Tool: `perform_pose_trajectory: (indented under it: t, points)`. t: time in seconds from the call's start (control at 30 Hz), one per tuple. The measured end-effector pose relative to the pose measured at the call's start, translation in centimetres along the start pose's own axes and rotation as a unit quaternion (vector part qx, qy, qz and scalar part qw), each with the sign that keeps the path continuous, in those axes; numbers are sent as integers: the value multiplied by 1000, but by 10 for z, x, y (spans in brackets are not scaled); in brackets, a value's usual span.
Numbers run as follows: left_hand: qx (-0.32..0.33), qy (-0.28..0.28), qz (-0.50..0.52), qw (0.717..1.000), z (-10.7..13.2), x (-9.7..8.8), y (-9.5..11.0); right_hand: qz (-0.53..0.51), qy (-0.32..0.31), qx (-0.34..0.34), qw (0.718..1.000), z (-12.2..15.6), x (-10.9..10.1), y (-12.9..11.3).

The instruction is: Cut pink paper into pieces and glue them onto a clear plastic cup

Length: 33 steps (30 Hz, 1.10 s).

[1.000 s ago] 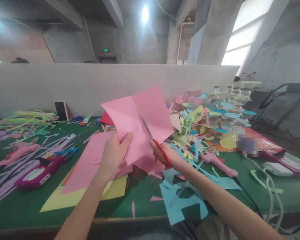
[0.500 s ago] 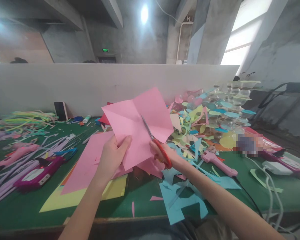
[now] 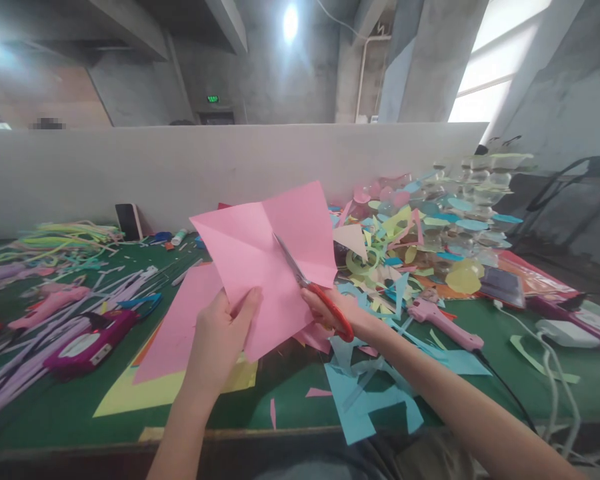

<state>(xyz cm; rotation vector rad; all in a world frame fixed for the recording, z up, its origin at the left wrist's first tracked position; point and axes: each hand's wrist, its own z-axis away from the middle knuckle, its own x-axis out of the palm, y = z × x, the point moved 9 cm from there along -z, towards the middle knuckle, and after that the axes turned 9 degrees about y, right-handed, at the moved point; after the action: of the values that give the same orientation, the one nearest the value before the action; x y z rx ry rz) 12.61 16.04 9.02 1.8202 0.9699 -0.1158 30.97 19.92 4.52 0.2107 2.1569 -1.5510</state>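
right hand (image 3: 349, 308) holds scissors (image 3: 303, 280); green sign (image 3: 213, 99) unreadably small.

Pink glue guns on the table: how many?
2. The left glue gun lies by the lilac strips; the right glue gun lies beside a blue paper scrap. More may be hidden under the clutter.

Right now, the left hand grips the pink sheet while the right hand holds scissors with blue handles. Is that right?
Not quite: the scissors have red handles, not blue, as the head view shows. The left hand does grip the pink sheet, and the right hand does hold the scissors.
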Motion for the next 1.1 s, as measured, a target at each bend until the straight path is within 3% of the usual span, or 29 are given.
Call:
perform_pose_trajectory:
  t: [0.3,0.43,0.57,0.7,0.8,0.87,0.97,1.1]
  points:
    - [9,16,-24,1000,12,2,0,-14,69,33,997,-1,-4,6]
    - [-6,21,-14,1000,18,3,2,-32,49,39,998,4,-2,0]
    - [-19,12,-11,1000,20,7,-5,-52,27,-2,998,8,-4,-13]
    - [-4,-1,0,1000,18,11,-11,-42,4,32,999,4,2,4]
    - [-7,-2,-12,1000,17,12,-13,-17,21,59,998,1,2,17]
    - [-6,2,-19,1000,18,11,-12,-16,37,47,998,2,-2,12]
    - [-11,2,-30,999,19,11,-12,-30,12,21,999,9,-2,-1]
    - [-31,-7,-40,999,21,15,-18,-17,4,34,999,14,-3,-4]
